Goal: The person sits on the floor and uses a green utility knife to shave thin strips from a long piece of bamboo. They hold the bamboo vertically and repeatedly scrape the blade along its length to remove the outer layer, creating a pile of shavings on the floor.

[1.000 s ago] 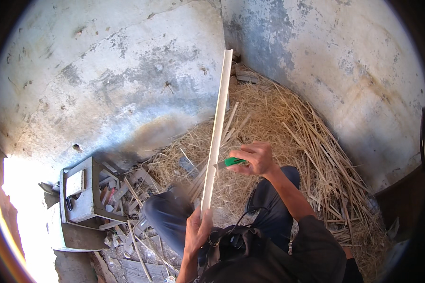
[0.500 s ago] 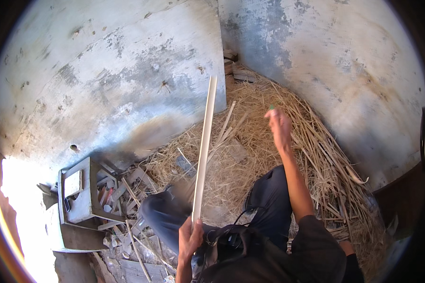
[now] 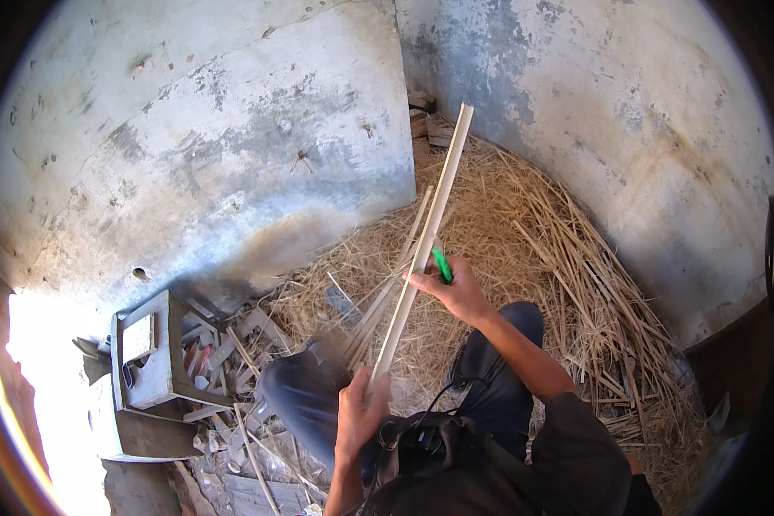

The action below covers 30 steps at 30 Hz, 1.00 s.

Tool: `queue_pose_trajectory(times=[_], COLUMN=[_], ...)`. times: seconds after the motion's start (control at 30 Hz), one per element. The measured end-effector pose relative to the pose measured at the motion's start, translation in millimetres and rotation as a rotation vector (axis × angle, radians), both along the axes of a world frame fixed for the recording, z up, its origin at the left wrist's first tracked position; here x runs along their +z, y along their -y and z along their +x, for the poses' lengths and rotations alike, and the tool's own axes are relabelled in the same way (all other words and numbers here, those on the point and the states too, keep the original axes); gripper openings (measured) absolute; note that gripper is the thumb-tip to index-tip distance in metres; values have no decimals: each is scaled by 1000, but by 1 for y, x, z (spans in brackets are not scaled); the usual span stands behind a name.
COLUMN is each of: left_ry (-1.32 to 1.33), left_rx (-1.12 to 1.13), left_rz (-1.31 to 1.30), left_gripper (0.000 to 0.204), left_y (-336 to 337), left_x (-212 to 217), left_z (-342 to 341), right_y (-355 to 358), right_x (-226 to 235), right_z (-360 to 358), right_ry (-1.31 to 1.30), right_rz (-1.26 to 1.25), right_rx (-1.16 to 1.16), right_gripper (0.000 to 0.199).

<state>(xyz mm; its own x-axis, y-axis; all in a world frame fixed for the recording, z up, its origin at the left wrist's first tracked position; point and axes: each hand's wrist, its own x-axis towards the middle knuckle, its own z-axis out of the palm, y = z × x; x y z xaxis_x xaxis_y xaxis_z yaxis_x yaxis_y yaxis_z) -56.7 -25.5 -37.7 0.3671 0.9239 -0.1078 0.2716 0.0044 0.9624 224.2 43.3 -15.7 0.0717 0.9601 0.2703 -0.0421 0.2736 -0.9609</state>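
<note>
A long, pale split cane strip (image 3: 430,225), hollowed like a trough, slants up and to the right in front of me. My left hand (image 3: 361,411), a little blurred, is closed round its lower end near my lap. Partway up the strip, my right hand (image 3: 456,291) is closed, with its fingertips at the strip's right side. A small bright green tool (image 3: 441,266) sticks up out of the right hand. Its blade or working end cannot be made out. Behind the strip lie thin loose slats (image 3: 378,314).
Straw shavings (image 3: 482,206) cover the floor ahead, with a heap of long cane strips (image 3: 598,301) along the right wall (image 3: 611,103). A small wooden frame stool (image 3: 146,378) stands at left among scraps. My bent knees (image 3: 297,387) flank the work.
My right hand has come down and left to the strip, bringing the green tool into fuller view. The strip's upper end has swung right, while the left hand has moved slightly right.
</note>
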Motion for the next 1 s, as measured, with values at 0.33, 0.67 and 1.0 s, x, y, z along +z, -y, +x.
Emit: queue_pose_trajectory(times=[0.33, 0.67, 1.0], left_ry=[-68, -41, 39], left_rx=[-32, 83, 90], left_rz=[167, 209, 140], left_gripper=[30, 33, 29], left_y=[-31, -42, -35], left_x=[23, 16, 34], left_z=[45, 56, 56], right_y=[-3, 7, 8], right_x=[-7, -11, -5], right_z=[4, 11, 4], right_ry=[26, 592, 785], right_rz=[-96, 359, 548], right_rx=[-79, -234, -220], right_gripper=[32, 38, 32])
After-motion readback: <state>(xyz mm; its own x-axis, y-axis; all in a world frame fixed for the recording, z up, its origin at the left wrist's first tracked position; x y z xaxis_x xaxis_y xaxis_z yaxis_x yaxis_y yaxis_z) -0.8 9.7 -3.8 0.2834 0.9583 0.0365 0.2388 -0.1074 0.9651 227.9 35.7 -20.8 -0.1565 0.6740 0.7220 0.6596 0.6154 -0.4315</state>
